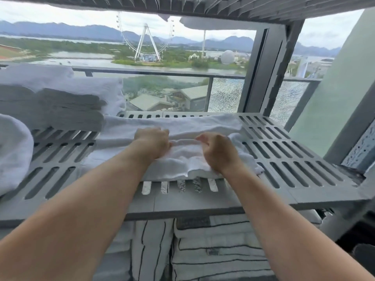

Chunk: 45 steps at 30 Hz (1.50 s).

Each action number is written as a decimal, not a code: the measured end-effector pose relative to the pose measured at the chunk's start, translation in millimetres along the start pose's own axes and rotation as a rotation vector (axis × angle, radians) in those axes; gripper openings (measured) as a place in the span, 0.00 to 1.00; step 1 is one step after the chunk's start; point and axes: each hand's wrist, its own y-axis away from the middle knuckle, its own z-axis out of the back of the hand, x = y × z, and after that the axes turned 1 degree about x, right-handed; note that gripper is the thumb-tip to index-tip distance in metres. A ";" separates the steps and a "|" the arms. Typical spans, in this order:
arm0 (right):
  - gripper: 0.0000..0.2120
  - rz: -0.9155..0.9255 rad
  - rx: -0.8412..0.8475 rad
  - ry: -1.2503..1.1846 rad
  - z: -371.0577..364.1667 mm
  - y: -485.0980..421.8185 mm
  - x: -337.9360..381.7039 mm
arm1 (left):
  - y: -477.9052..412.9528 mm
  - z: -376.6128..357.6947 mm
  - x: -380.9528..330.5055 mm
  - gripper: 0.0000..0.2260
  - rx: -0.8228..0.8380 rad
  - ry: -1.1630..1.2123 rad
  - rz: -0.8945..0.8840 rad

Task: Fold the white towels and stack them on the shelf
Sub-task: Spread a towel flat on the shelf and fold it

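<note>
Towel (182, 122) on shelf (284, 192)
Left hand (152, 141) and right hand (217, 152), fingers curled, each clutch its folds.

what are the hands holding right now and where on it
The towel on the shelf. The left hand and right hand each pinch the raised fold running across its middle, side by side.

We can't see the left hand (152, 140) fingertips: they're buried in the white towel (182, 122) fold on the shelf (294, 159). Right hand (218, 151) fingers curl away from us, grip unclear. Folded towel stack (60, 102) at shelf's left rear and loose towel (14, 149) at its left front run off frame. Striped linens (213, 250) under shelf: half hidden, cropped at bottom.
</note>
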 end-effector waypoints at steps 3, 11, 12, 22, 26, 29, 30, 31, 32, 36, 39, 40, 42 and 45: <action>0.17 -0.035 -0.231 0.028 11.1 29.7 -22.0 | 20.4 7.1 -34.1 0.19 -0.113 0.246 -0.024; 0.11 -0.061 -0.016 0.112 37.4 69.4 -60.5 | 83.3 0.7 -127.0 0.20 -0.167 0.533 -0.209; 0.12 -0.054 0.012 0.098 38.9 72.5 -62.6 | 86.3 -4.2 -128.7 0.22 -0.128 0.489 -0.190; 0.14 -0.044 -0.032 0.142 44.0 80.3 -64.4 | 96.4 -17.3 -128.7 0.18 -0.241 0.403 -0.144; 0.12 -0.051 -0.115 0.191 47.8 89.3 -62.1 | 105.0 -12.3 -130.4 0.19 -0.309 0.382 -0.174; 0.11 -0.085 -0.109 0.237 57.8 95.0 -62.5 | 109.2 -3.4 -131.4 0.19 -0.258 0.367 -0.197; 0.11 -0.106 -0.115 0.248 62.5 95.9 -62.6 | 110.2 1.6 -132.5 0.19 -0.227 0.383 -0.202; 0.12 -0.127 -0.128 0.266 67.6 96.8 -63.1 | 111.2 7.1 -134.1 0.21 -0.188 0.423 -0.215; 0.12 -0.148 -0.135 0.295 72.6 98.1 -63.8 | 112.6 12.4 -135.7 0.23 -0.138 0.487 -0.234; 0.13 -0.240 -0.017 0.336 88.1 104.7 -61.4 | 123.6 22.7 -133.3 0.29 -0.010 0.689 -0.260; 0.12 -0.243 0.020 0.293 92.0 110.9 -52.6 | 129.5 17.6 -126.5 0.21 -0.032 0.542 -0.282; 0.12 -0.221 0.010 0.287 93.2 114.0 -49.8 | 131.4 15.0 -125.3 0.21 0.000 0.487 -0.291; 0.14 -0.089 -0.041 0.231 92.8 121.1 -48.7 | 137.1 9.1 -122.1 0.26 0.044 0.460 -0.260; 0.13 0.093 0.025 0.109 84.9 128.4 -51.5 | 148.2 3.2 -112.0 0.32 -0.030 0.469 -0.200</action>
